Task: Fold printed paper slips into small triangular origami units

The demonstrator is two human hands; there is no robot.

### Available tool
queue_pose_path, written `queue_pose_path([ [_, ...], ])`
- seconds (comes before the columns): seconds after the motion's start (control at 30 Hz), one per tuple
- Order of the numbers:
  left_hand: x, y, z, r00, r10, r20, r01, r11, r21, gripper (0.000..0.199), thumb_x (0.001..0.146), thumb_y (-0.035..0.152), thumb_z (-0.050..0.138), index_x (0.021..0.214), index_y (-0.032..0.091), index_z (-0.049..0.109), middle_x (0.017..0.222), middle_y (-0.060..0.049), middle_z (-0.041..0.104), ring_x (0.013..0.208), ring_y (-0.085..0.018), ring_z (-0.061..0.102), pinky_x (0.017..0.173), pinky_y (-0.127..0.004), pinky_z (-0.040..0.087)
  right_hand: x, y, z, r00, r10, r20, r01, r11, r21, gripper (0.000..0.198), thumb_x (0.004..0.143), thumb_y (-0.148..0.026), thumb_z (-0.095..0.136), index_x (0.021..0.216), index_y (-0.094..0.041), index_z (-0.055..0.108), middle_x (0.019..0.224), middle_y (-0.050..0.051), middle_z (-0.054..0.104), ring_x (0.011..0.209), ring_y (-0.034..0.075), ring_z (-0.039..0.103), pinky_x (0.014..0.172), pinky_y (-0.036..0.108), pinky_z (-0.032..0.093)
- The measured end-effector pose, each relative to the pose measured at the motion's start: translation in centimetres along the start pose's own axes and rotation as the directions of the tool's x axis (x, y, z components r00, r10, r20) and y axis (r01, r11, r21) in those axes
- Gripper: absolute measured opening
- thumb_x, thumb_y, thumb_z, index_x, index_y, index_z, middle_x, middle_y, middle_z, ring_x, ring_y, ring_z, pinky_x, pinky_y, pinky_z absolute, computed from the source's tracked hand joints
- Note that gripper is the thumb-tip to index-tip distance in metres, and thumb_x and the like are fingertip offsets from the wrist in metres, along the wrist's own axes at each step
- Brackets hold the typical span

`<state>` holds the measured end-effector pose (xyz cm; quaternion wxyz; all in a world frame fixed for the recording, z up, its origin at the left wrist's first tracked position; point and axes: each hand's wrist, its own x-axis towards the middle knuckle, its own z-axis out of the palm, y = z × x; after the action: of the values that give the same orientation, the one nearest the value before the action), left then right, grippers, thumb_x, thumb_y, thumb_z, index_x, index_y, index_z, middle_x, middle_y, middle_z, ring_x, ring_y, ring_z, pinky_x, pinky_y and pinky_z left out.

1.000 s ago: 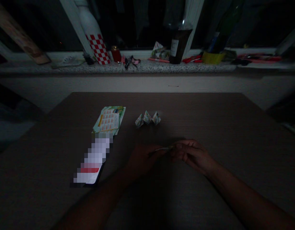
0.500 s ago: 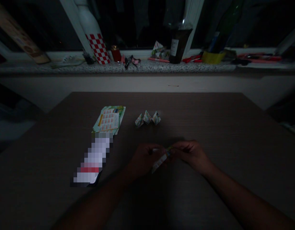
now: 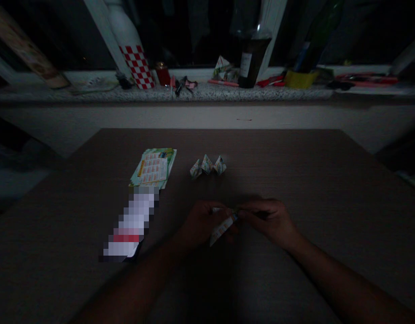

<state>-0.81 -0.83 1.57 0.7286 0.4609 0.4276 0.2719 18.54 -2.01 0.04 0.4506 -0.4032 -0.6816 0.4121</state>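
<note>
Dim room, head view: dark windows (image 3: pixel 190 31) are running along the back, and a speckled stone sill (image 3: pixel 214 95) is carrying a white bottle (image 3: pixel 138 67) with red checks and a dark cup (image 3: pixel 252 63) with a pale label. Below, a brown table (image 3: pixel 308 175) is filling much of the view. Left of centre, a stack of printed paper (image 3: pixel 153 168) is lying flat, a phone (image 3: pixel 130 220) just nearer, its screen blurred out. Three small folded shapes (image 3: pixel 207 165) are standing close together in a row farther back.

Folded paper (image 3: pixel 222 229) is sitting between both hands, near mid-table; cannot tell whether it is touching the tabletop. Left hand (image 3: pixel 201 225) is pinching it between thumb and fingers, one pointed end sticking out below. Right hand (image 3: pixel 274 220) is pinching narrowly at its right end, exact contact getting lost in shadow.

Handling, by judgement: paper is looking very light, thin, bendy, easily torn or crumpled. Best holds are probably lying along folded edges and corners; squeezing the middle would be risking stray creases.
</note>
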Motion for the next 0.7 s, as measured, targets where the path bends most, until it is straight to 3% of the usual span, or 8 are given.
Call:
queue_pose_path([
  [0.1,0.1,-0.2,-0.2,0.998,-0.036,0.055,0.042,0.993,-0.109,0.031,0.074,0.042,0.068,0.078,0.011,0.066,0.059,-0.004,0.069,0.045,-0.013,0.062,0.044,-0.022,0.046,-0.1,0.0,-0.4,0.977,-0.211,0.035,0.214,0.963,-0.166,0.014,0.084,-0.017,0.065,0.095,-0.018,0.073,0.080,0.005,0.074,0.069,0.014,0.068,0.061,0.023,0.054],
  [0.23,0.1,0.1,-0.5,0.986,-0.104,0.133,0.132,0.967,-0.217,0.030,0.067,0.038,0.074,0.073,0.011,0.066,0.055,-0.003,0.066,0.043,-0.013,0.060,0.043,-0.022,0.047,-0.3,0.0,-1.0,0.894,-0.426,0.137,0.448,0.843,-0.298,0.022,0.084,-0.012,0.065,0.105,-0.016,0.068,0.082,0.007,0.072,0.068,0.013,0.067,0.059,0.022,0.053],
  [0.37,-0.1,0.5,-0.7,0.975,-0.143,0.168,0.182,0.951,-0.248,0.028,0.067,0.037,0.074,0.069,0.010,0.066,0.055,-0.003,0.064,0.042,-0.011,0.058,0.041,-0.021,0.044,-0.4,0.0,-1.3,0.807,-0.534,0.253,0.590,0.703,-0.398,0.028,0.084,-0.012,0.063,0.113,-0.014,0.063,0.088,0.008,0.073,0.074,0.015,0.069,0.065,0.026,0.055],
  [0.5,-0.2,0.6,-0.9,0.968,-0.171,0.183,0.213,0.947,-0.242,0.024,0.071,0.034,0.069,0.071,0.010,0.066,0.055,-0.003,0.064,0.043,-0.012,0.058,0.043,-0.021,0.044,-0.4,0.0,-1.2,0.730,-0.634,0.253,0.663,0.571,-0.484,0.030,0.082,-0.007,0.064,0.110,-0.015,0.063,0.083,0.006,0.073,0.071,0.016,0.068,0.064,0.028,0.055],
  [0.63,-0.4,0.5,-0.9,0.955,-0.197,0.223,0.243,0.949,-0.202,0.024,0.073,0.034,0.067,0.076,0.011,0.066,0.060,-0.004,0.066,0.047,-0.014,0.061,0.048,-0.025,0.048,-0.6,-0.4,-1.2,0.757,-0.576,0.307,0.647,0.598,-0.474,0.031,0.084,-0.009,0.060,0.113,-0.020,0.061,0.084,0.007,0.073,0.072,0.018,0.067,0.063,0.030,0.053],
  [0.7,-0.6,0.7,-1.1,0.961,-0.168,0.220,0.201,0.970,-0.136,0.027,0.073,0.036,0.068,0.084,0.010,0.066,0.070,-0.007,0.069,0.057,-0.016,0.065,0.056,-0.028,0.051,-0.7,-0.6,-1.2,0.768,-0.547,0.333,0.639,0.624,-0.449,0.030,0.086,-0.009,0.058,0.114,-0.020,0.060,0.083,0.007,0.072,0.072,0.018,0.067,0.063,0.030,0.052],
])
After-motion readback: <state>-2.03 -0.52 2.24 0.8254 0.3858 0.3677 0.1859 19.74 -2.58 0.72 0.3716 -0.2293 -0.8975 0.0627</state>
